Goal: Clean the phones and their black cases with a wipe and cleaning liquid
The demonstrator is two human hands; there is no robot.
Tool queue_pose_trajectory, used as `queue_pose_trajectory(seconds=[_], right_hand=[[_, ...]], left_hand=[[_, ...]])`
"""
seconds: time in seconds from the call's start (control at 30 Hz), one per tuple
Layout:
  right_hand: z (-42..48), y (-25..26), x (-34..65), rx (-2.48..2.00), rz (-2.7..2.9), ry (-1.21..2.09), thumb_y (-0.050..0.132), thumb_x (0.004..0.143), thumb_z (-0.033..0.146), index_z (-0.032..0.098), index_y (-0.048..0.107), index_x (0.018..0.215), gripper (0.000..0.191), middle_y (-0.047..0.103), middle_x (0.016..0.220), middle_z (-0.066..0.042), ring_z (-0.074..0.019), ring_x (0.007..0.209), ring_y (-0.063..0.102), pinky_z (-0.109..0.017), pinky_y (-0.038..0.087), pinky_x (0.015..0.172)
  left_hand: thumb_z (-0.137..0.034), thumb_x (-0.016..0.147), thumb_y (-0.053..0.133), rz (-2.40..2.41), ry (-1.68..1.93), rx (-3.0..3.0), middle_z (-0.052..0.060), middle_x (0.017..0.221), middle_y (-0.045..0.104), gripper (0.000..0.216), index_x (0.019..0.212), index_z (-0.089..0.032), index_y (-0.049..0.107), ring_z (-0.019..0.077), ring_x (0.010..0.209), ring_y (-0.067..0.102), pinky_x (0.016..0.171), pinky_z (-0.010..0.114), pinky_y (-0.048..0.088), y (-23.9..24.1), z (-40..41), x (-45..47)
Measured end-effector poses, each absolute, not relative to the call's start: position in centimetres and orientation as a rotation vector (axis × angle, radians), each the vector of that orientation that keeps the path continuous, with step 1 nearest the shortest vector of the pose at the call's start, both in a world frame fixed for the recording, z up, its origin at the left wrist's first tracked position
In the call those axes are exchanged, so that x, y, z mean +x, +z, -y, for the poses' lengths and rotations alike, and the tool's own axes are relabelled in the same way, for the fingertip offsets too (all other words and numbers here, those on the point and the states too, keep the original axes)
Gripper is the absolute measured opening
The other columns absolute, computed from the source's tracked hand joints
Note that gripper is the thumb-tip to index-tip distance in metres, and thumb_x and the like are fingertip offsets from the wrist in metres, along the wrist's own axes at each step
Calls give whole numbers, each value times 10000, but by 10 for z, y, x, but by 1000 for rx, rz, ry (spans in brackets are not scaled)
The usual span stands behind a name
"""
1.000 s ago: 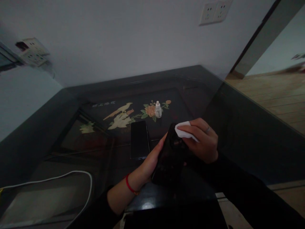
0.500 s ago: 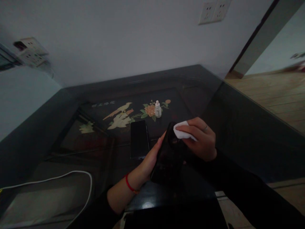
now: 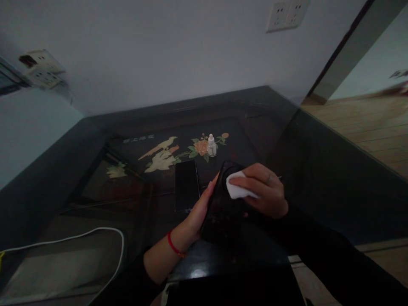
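My left hand [image 3: 198,212] grips a black phone case [image 3: 223,208] along its left edge and holds it tilted above the dark table. A red string circles that wrist. Fingers of my right hand [image 3: 264,191] are closed on a small white wipe [image 3: 236,190], which is pressed against the upper part of the case. A black phone [image 3: 186,185] lies flat on the table just left of my hands. Behind it stands a small white dropper bottle [image 3: 211,145].
The dark glass-topped table [image 3: 111,199] shows a painted bird and flower panel [image 3: 165,155]. A white cable [image 3: 95,233] loops at the lower left. Wall sockets [image 3: 288,15] sit at the upper right, and a wooden floor [image 3: 366,123] lies to the right.
My right hand has slid the white wipe leftward and down across the top of the case. The left hand and case have shifted slightly left.
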State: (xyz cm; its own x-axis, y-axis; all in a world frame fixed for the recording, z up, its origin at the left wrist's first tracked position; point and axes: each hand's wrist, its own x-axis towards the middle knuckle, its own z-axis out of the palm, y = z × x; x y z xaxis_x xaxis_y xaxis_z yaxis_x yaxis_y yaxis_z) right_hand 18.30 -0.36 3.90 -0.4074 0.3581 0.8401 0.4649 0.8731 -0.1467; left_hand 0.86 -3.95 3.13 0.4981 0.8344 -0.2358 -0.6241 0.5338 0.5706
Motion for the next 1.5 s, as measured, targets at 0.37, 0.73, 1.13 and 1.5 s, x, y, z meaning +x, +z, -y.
queue_pose_trajectory(seconds=[0.37, 0.73, 1.13, 1.5], right_hand=[[-5, 37, 191, -855, 1903, -163, 591, 830, 116, 215, 679, 996, 212, 618, 876, -38, -177, 807, 593, -326, 517, 707], [2, 38, 185, -666, 2035, -183, 553, 870, 137, 186, 663, 1019, 192, 614, 854, -55, -175, 774, 584, -316, 506, 663], [4, 40, 183, -514, 2128, -180, 520, 890, 154, 166, 646, 1018, 180, 612, 836, -58, -165, 746, 578, -297, 506, 642], [5, 38, 183, -473, 2146, -120, 543, 881, 172, 170, 649, 1030, 183, 611, 838, -60, -178, 748, 574, -312, 502, 638]], left_hand=[[-468, 910, 488, -499, 884, 423, 36, 1350, 571, 524, 1414, -346, 415, 278, 1212, 543, 1039, 498, 398, 39, 39, 8], [-460, 914, 477, -592, 929, 392, 56, 1244, 642, 540, 1422, -289, 416, 267, 1144, 591, 1035, 464, 404, 34, 37, 7], [-441, 913, 478, -580, 957, 346, 71, 1241, 644, 536, 1404, -229, 441, 270, 1160, 583, 1047, 436, 398, 37, 33, 7], [-407, 959, 368, -549, 1010, 300, 83, 1245, 640, 487, 1402, -221, 444, 269, 1132, 600, 1036, 450, 404, 36, 31, 6]])
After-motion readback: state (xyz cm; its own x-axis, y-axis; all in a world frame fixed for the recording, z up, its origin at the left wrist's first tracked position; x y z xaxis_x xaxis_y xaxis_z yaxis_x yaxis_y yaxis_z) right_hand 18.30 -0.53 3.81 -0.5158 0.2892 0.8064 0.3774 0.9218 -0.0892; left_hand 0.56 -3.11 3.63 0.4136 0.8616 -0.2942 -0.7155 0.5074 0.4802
